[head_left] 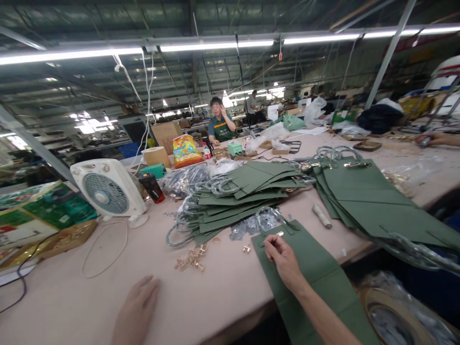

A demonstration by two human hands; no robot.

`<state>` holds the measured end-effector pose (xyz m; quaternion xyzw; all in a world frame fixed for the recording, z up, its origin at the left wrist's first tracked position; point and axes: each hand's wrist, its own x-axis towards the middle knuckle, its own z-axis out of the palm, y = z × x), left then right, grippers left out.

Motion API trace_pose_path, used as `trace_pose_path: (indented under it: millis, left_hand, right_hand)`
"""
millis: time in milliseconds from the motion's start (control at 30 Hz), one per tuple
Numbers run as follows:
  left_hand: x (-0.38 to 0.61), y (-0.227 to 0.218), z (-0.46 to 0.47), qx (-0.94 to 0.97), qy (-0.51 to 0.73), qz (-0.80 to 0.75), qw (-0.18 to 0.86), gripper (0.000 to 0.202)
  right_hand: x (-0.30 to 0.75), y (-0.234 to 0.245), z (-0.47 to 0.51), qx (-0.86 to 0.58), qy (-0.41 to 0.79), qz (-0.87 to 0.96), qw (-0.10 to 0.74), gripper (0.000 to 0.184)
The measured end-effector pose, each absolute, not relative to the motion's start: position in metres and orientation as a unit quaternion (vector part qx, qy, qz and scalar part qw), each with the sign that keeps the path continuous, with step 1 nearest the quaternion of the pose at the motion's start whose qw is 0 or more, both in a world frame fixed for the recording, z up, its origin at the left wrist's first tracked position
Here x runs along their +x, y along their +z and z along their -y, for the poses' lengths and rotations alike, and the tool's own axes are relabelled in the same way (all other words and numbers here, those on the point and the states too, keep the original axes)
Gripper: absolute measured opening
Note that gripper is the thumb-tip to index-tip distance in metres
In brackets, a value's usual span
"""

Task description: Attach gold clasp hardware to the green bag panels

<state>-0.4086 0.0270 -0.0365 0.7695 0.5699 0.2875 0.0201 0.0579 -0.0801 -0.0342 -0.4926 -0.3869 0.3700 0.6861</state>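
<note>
My right hand [283,258] rests on a flat green paper bag [316,278] at the table's near edge, its fingers pinched on a small gold metal fitting [279,234] at the bag's top. My left hand [138,306] lies flat on the bare tabletop with fingers together, holding nothing. A scatter of small gold fittings [192,258] lies between the two hands. Beyond the bag sit grey cord handles [262,218].
Stacks of green bags [244,196] with cord handles fill the middle, and another stack [373,206] hangs over the right edge. A white box fan [108,189], a black bottle [153,187] and cartons stand left. A person in green [220,125] sits far across. A tape roll [395,316] lies lower right.
</note>
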Motion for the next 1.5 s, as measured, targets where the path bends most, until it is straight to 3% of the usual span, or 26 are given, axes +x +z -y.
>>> trace_pose_path:
  millis: [267, 433, 633, 867, 1133, 1300, 1433, 1500]
  left_hand:
    - [-0.399, -0.03, -0.025, 0.75, 0.272, -0.601, 0.045, 0.042]
    - [-0.39, -0.024, -0.024, 0.704, 0.269, -0.654, 0.056, 0.081]
    - [-0.384, -0.027, -0.019, 0.723, 0.25, -0.644, 0.018, 0.06]
    - [-0.344, -0.015, -0.002, 0.719, 0.369, -0.586, -0.066, 0.055]
    - [-0.184, -0.015, 0.024, 0.785, 0.393, -0.458, 0.139, 0.038]
    - [-0.113, -0.017, 0.022, 0.781, 0.352, -0.476, 0.198, 0.049]
    - [-0.099, -0.022, 0.017, 0.796, 0.34, -0.464, 0.189, 0.012]
    - [-0.1, -0.024, 0.017, 0.795, 0.35, -0.45, 0.205, 0.01]
  right_hand:
    - [0.058, -0.032, 0.082, -0.488, 0.375, 0.387, 0.686, 0.036]
    - [0.056, -0.032, 0.083, -0.484, 0.388, 0.391, 0.68, 0.036]
    - [0.07, -0.029, 0.09, -0.502, 0.366, 0.403, 0.672, 0.035]
    - [0.097, -0.029, 0.1, -0.554, 0.34, 0.444, 0.617, 0.033]
    - [0.098, -0.031, 0.097, -0.543, 0.343, 0.428, 0.636, 0.034]
    - [0.1, -0.033, 0.099, -0.543, 0.34, 0.427, 0.638, 0.038]
    - [0.101, -0.036, 0.098, -0.548, 0.347, 0.423, 0.633, 0.039]
    - [0.101, -0.036, 0.096, -0.546, 0.353, 0.422, 0.631, 0.038]
